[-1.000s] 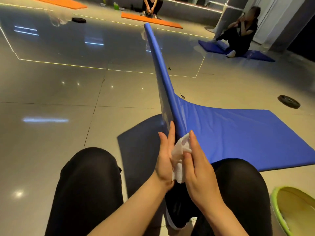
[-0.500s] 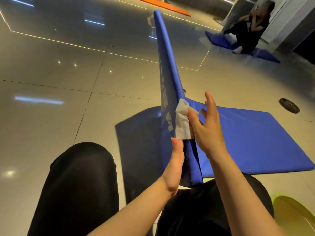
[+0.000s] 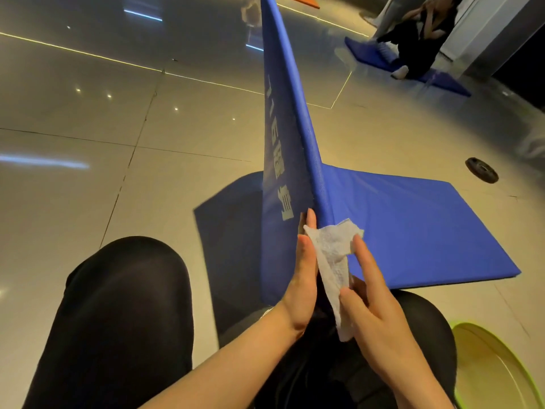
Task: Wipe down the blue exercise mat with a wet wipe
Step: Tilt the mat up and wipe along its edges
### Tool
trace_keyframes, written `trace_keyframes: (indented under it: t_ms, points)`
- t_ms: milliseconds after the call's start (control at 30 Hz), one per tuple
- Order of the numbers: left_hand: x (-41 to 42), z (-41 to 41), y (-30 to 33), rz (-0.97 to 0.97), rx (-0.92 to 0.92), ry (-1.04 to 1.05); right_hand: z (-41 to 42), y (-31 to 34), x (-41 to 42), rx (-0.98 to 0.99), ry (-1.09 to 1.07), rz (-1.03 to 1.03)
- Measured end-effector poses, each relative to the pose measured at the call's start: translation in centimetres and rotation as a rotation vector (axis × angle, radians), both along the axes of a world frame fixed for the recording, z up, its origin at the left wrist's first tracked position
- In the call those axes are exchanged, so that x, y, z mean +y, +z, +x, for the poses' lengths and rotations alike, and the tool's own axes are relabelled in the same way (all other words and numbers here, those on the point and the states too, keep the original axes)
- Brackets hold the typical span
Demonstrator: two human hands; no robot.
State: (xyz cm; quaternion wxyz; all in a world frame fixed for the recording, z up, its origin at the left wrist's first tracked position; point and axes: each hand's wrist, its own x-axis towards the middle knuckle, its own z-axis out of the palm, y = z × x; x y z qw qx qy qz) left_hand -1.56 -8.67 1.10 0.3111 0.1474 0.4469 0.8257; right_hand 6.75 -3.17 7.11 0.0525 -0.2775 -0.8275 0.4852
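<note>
The blue exercise mat [image 3: 413, 228] is folded: one panel lies flat on the floor to the right, and the other stands upright on edge with pale printed characters on its left face. My left hand [image 3: 300, 278] presses with straight fingers against the near end of the upright panel. My right hand [image 3: 374, 308] pinches the white wet wipe [image 3: 333, 255] between thumb and fingers. The wipe drapes over the near end of the panel's edge, between my two hands.
My knees in black [image 3: 124, 314] frame the mat's near end. A green basin [image 3: 498, 367] sits at the lower right. A black disc [image 3: 481, 169] lies on the tiled floor beyond the mat. A person [image 3: 421, 33] sits on another blue mat far right.
My right hand slid the wipe up the upright panel's edge, then came back down to the near end. My left hand stayed flat against the panel.
</note>
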Motion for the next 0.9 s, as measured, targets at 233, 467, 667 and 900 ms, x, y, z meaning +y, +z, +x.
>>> trace_keyframes:
  t_ms: [233,467,667,900]
  points:
    - [-0.2,0.8,-0.8,-0.025,-0.046,-0.092,-3.1,0.2,0.5,-0.025,0.000,0.135]
    - [0.2,0.5,-1.2,-0.135,-0.023,-0.067,-8.6,0.1,1.9,0.014,-0.047,0.279]
    - [-0.4,-1.3,0.5,-0.029,-0.030,0.056,-1.3,-1.5,-0.8,-0.060,0.092,0.146]
    - [-0.3,-1.8,-0.2,0.024,-0.036,0.054,-3.3,-1.1,-1.0,0.004,0.073,0.122]
